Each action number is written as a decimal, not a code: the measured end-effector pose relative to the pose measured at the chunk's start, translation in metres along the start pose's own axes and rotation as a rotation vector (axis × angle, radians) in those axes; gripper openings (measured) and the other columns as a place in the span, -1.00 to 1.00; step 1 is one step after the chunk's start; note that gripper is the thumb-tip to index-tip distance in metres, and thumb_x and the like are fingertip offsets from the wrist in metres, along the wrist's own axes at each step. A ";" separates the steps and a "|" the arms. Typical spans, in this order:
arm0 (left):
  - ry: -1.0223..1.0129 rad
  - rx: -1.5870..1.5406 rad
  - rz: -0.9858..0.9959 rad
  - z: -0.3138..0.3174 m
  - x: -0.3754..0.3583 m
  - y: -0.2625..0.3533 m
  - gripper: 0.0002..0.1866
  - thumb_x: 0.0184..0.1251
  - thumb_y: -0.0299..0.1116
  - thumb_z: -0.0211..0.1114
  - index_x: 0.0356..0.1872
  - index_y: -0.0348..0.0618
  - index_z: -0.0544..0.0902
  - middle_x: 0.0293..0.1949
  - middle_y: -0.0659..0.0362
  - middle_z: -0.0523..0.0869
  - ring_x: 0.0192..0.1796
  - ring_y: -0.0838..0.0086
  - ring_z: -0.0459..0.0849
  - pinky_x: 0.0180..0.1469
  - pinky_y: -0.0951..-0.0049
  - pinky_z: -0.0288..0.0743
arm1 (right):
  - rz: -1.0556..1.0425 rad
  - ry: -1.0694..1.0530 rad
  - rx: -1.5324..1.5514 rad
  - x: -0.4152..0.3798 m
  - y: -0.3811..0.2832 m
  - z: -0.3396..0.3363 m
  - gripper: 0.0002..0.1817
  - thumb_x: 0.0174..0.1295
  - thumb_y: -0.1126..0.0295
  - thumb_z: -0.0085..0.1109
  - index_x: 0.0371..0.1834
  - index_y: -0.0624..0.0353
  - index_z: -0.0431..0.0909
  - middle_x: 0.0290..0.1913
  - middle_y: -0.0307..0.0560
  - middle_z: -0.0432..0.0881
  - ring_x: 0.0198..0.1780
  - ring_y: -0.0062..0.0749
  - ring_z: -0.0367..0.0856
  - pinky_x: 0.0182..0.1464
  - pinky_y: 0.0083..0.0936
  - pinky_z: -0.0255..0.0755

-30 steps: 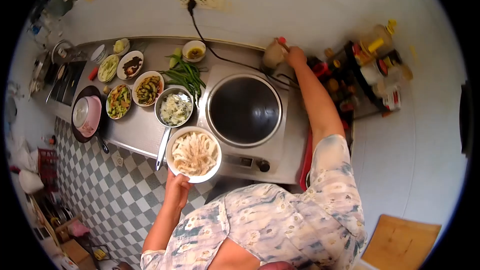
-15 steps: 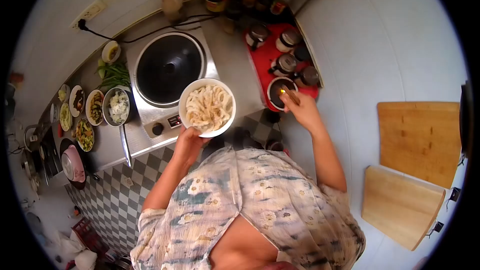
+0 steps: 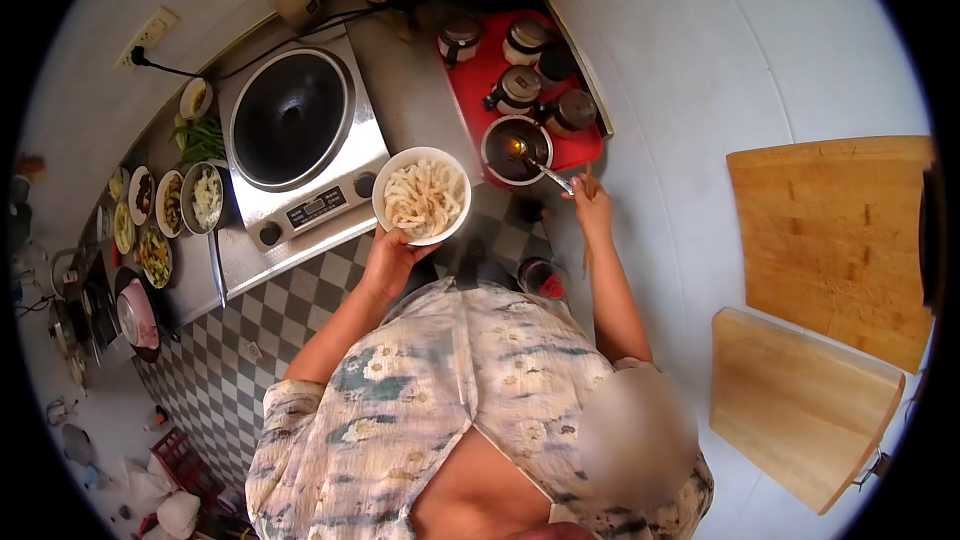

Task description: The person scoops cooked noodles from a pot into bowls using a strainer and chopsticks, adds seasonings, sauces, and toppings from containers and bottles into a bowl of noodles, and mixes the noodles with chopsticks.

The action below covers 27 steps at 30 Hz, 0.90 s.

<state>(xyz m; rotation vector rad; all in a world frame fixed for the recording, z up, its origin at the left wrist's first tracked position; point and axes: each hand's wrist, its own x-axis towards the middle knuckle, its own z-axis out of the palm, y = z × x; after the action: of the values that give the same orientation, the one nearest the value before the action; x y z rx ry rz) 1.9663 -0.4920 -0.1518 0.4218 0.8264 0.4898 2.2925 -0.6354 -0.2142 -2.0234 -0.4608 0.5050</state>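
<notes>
My left hand [image 3: 390,262] grips the lower rim of a white bowl [image 3: 378,202] of pale strips [image 3: 425,198] with brown seasoning on them. The bowl is held in front of the cooktop's right corner. At the right, my right hand [image 3: 590,208] is closed on the handle of a metal spoon [image 3: 555,179], whose bowl end dips into a round pot [image 3: 487,165] of dark liquid. What look like chopsticks [image 3: 588,172] also pass through that hand. The pot sits at the front of a red tray [image 3: 470,90].
Lidded jars [image 3: 519,87] crowd the tray. A black wok [image 3: 292,115] rests on the cooktop [image 3: 362,140]. To the left are a long-handled pan [image 3: 216,260] of white pieces and several dishes [image 3: 157,258] of cut food. Two wooden boards [image 3: 830,240] lean at the right.
The view has shifted. My right hand has drawn back from over the pot, and the spoon in it is now plainly visible, dipping into the pot. My left hand still holds the bowl.
</notes>
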 end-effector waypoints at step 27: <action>-0.003 0.093 -0.126 0.011 0.032 -0.082 -0.36 0.14 -0.59 -0.04 0.31 0.01 0.10 0.21 0.07 0.42 0.18 0.21 0.52 0.09 0.11 0.54 | -0.549 -0.153 -0.605 -0.006 -0.054 -0.013 -0.62 -0.01 0.61 0.14 -0.05 0.15 0.60 -0.23 0.07 0.67 -0.22 -0.03 0.65 -0.13 -0.21 0.53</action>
<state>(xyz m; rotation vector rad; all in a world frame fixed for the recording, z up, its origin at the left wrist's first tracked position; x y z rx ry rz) 2.0143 -0.5423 -0.2080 0.4528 0.8694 0.3354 2.2882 -0.6229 -0.1597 -2.2879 -1.3446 0.1841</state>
